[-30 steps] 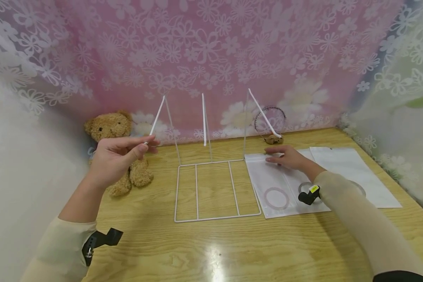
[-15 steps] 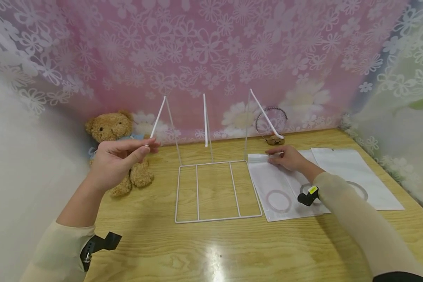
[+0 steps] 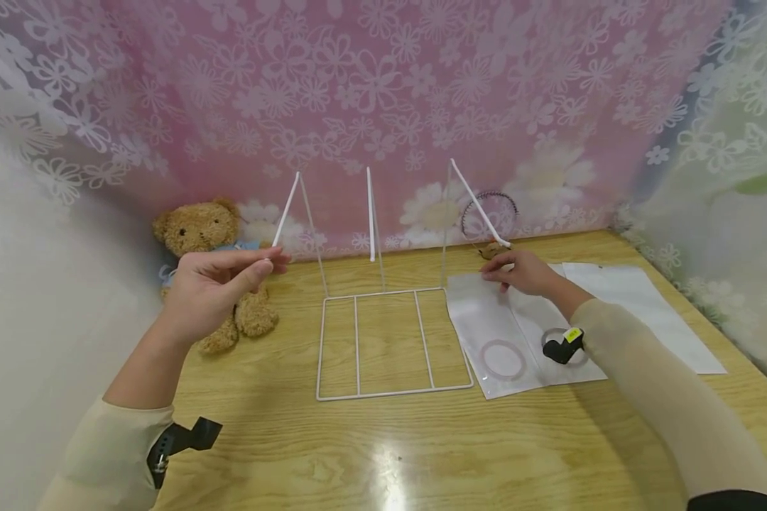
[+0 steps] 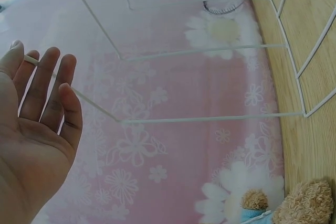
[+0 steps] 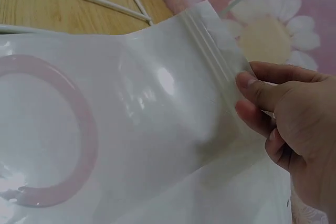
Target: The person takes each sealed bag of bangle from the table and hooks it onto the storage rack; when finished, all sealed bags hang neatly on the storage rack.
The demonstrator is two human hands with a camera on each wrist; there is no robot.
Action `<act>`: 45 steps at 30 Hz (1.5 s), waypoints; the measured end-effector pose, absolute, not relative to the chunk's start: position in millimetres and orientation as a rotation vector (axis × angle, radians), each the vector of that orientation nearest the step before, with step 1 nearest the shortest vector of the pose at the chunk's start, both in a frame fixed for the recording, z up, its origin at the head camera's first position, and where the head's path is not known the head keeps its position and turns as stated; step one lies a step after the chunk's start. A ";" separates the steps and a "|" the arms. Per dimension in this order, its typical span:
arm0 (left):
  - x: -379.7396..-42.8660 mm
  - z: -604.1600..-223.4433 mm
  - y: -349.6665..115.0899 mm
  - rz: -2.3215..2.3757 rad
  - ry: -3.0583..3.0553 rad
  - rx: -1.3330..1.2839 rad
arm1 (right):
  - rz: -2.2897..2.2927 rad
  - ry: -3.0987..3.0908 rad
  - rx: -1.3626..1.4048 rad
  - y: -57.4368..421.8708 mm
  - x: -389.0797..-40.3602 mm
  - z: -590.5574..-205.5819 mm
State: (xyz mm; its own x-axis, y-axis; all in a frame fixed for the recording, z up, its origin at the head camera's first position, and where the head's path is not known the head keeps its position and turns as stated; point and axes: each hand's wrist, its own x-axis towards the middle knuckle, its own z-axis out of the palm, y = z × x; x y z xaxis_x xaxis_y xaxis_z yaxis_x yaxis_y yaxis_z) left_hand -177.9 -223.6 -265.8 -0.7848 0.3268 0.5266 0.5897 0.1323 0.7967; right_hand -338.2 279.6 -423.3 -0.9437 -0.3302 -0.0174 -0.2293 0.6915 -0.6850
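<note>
My left hand point(image 3: 198, 301) pinches the end of the left arm of a white wire rack point(image 3: 395, 392) between thumb and forefinger. In the left wrist view the other fingers of that hand fan out beside the wire. The rack stands on its rectangular base, with three bent arms rising at the back. My right hand point(image 3: 527, 273) pinches the zip edge of a clear-fronted zip bag point(image 5: 157, 129), thumb on top. Inside that bag lies a pink ring point(image 5: 88, 135). Alongside, a second bag point(image 3: 527, 323) holds a grey ring, partly hidden by the wrist camera.
At the far right lies another white bag point(image 3: 665, 319), partly under the right forearm. A teddy bear point(image 3: 207, 227) sits behind the left hand. Behind the rack's right arm stands a dark beaded hoop point(image 3: 518, 211) with a small brown figure. A floral curtain point(image 3: 371, 92) closes off the back.
My right hand's fingers have closed on the pink-ring bag's top edge and its edge has lifted slightly. The left hand stays on the rack's arm.
</note>
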 end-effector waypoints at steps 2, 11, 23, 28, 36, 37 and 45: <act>-177.4 -265.8 -223.7 -1.722 -2.190 -0.897 | -1.108 2.749 -0.438 277.9 -335.9 -416.5; -177.2 -266.9 -223.2 -1.791 -2.104 -0.995 | -1.269 2.700 -0.571 271.6 -323.7 -384.0; -176.9 -265.5 -226.7 -1.784 -2.176 -0.913 | -1.336 2.776 -0.602 252.2 -263.3 -321.4; -177.2 -262.9 -223.9 -1.721 -2.235 -0.864 | -1.336 2.849 -0.582 253.5 -234.5 -296.2; -178.5 -261.1 -222.9 -1.700 -2.240 -0.860 | -1.202 2.943 -0.589 252.8 -190.4 -267.3; -178.3 -260.9 -222.9 -1.699 -2.239 -0.861 | -1.167 2.948 -0.596 251.9 -185.3 -264.3; -176.8 -257.9 -224.6 -1.669 -2.251 -0.901 | -1.055 2.955 -0.552 235.6 -152.6 -234.2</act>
State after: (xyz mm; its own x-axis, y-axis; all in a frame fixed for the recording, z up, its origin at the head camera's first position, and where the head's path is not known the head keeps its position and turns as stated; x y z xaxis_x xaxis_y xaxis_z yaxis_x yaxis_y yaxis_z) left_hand -176.8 -224.6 -257.9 -0.7947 0.3523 0.4943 0.5754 0.1777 0.7984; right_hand -152.6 235.6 -234.2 -0.9390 -0.3067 0.1554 -0.3358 0.7207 -0.6065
